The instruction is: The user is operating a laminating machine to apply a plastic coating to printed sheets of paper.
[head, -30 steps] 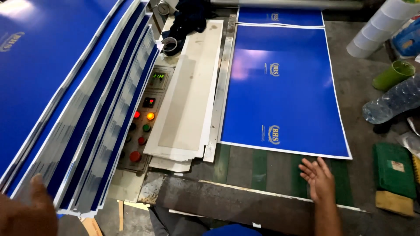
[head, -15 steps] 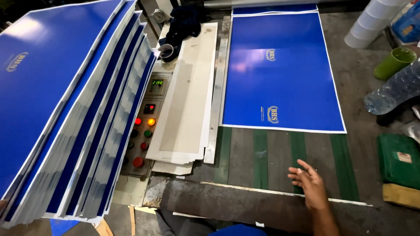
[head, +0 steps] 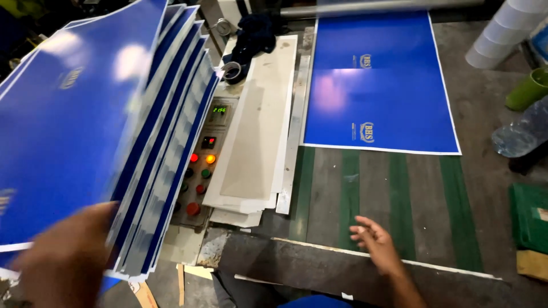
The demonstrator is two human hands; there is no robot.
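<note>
Left grip (head: 68, 256), seemingly, on fanned glossy blue sheets (head: 74, 131), white-edged.

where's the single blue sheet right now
In the head view the single blue sheet lies flat on the machine bed, upper right of centre, beyond the right hand, right of the pale boards.

The left hand (head: 63, 256) is a motion-blurred smear at the near left, its fingers impossible to separate. The stack of blue sheets (head: 85, 131) it meets runs off the left edge. On the right, the clear bottle (head: 522, 131), green cup (head: 528, 90) and white rolls (head: 505, 34) are cut by the frame.
</note>
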